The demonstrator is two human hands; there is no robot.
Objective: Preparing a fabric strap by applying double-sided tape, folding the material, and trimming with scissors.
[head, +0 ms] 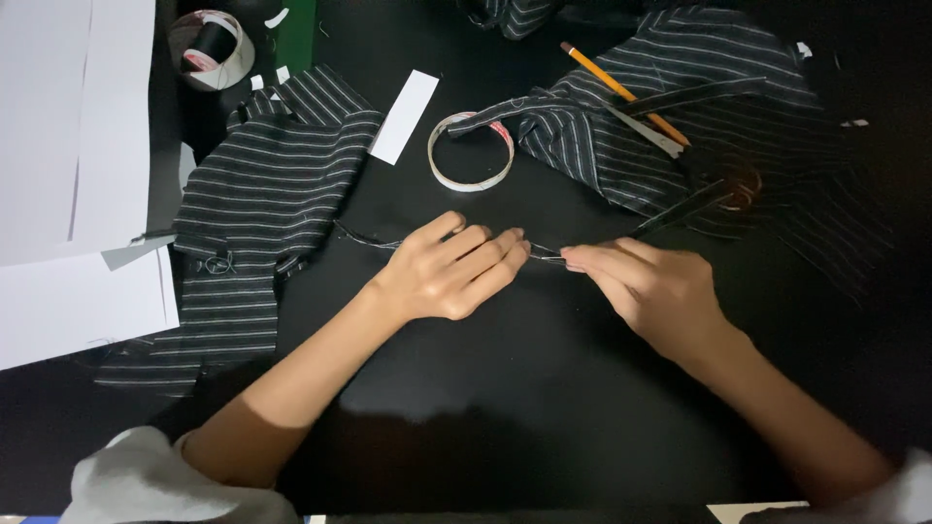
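Two hands — left hand (449, 272), right hand (649, 284) — pinching fabric strip (546, 254)

On the black bench (544, 388), the left hand (447, 272) and right hand (650, 286) pinch a narrow dark striped fabric strip (544, 254) between fingertips. A coiled white measuring tape (471, 150) lies just beyond, beside dark striped fabric pieces (262, 194).

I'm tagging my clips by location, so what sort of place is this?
Probably a sewing or garment-making worktable: cut striped fabric pieces lie on a black table, with a coiled measuring tape and a pencil. Both hands pinch a narrow fabric strip.
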